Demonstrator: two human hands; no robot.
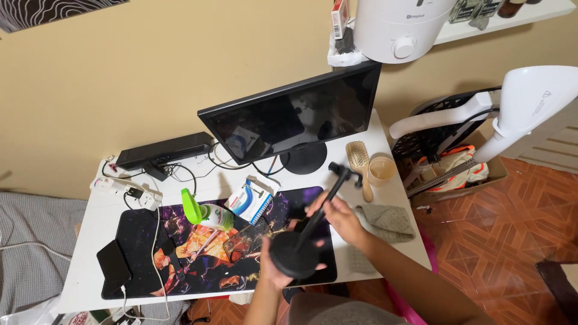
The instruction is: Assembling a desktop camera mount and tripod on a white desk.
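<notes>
Left hand (278,268) is cupping the round base of a black stand (295,253) from below, fingers curled shut around its rim, holding it above the desk's near edge. Right hand (342,218) is gripping the stand's slanted pole, fingers wrapped tight. Lying beyond are a printed desk mat (180,241), grey cloth (388,219), hairbrush (360,161) and monitor (295,114).

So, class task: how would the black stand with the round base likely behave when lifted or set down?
The black stand looks rigid. Its round base, cupped by the left hand, probably makes it bottom-heavy. Gripped by the right hand, its long pole may tip if knocked.
</notes>
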